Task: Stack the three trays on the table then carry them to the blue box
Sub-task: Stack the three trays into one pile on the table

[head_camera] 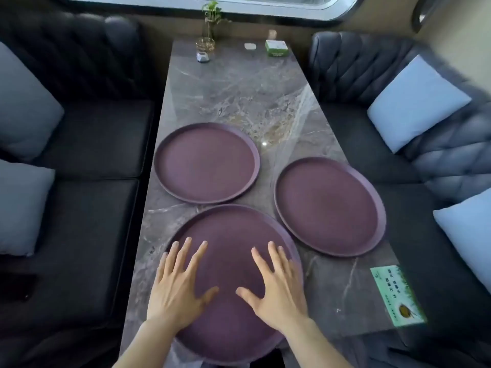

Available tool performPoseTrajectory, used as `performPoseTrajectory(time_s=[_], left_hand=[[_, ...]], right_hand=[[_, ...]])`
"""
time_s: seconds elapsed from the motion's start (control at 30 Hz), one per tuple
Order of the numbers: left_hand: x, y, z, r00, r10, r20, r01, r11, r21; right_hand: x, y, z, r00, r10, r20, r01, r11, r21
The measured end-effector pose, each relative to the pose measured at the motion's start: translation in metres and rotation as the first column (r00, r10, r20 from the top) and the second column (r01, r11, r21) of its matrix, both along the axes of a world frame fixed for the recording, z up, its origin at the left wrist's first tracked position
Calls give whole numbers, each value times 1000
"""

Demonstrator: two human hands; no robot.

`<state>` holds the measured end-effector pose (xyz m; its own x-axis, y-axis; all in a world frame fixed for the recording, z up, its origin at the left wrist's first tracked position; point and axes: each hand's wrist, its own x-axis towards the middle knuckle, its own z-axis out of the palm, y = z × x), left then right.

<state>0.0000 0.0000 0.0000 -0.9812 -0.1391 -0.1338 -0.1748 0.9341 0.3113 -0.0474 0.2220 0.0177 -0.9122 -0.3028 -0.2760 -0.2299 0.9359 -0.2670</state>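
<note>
Trays are what I'm after, three round purple ones, and none is stacked yet. Nearest me is the near tray (233,282), its front edge hanging a little past the end of the marble table (233,88). My left hand (176,285) and right hand (276,288) both lie over its surface, fingers spread wide and palms down, so neither has closed on anything; I can't tell for sure whether they press on it or hover just above. Beyond it, to the right, sits the right tray (329,205), close beside the near one with their rims almost meeting and its outer rim near the table's side. Farther back on the left is the left tray (207,162), just apart from the other two.

My judgement is that the stacking is only starting. To do it well I would slide my fingers under the overhanging rim of the near tray, or take one of the far trays by opposite edges, lift it level and lower it straight down so the rims nest instead of riding up. The marble looks slick, so a flat push may only skate the tray.

A green card (397,296) lies at the right edge, and a small plant (211,14) and green box (276,47) stand at the far end. I see no blue box.
</note>
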Motion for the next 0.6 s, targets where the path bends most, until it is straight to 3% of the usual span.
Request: performPoseTrajectory(time_s=[0.1,0.27,0.43,0.5,0.6], left_hand=[[1,3,-14,991,-46,123,49,999,-21],[2,12,-29,978,-61,197,61,998,9],[-1,33,-33,986,-46,162,47,999,0],[-4,39,-33,991,-31,130,34,999,-17],[-22,48,-29,999,35,-17,-35,999,-3]], right_hand=[[5,10,-19,998,-15,65,11,998,58],[11,31,-39,1000,-8,6,8,998,61],[0,51,-36,998,-31,57,31,1000,0],[-7,57,-29,993,-89,82,97,991,-95],[-24,74,-15,967,-250,-54,231,945,-231]])
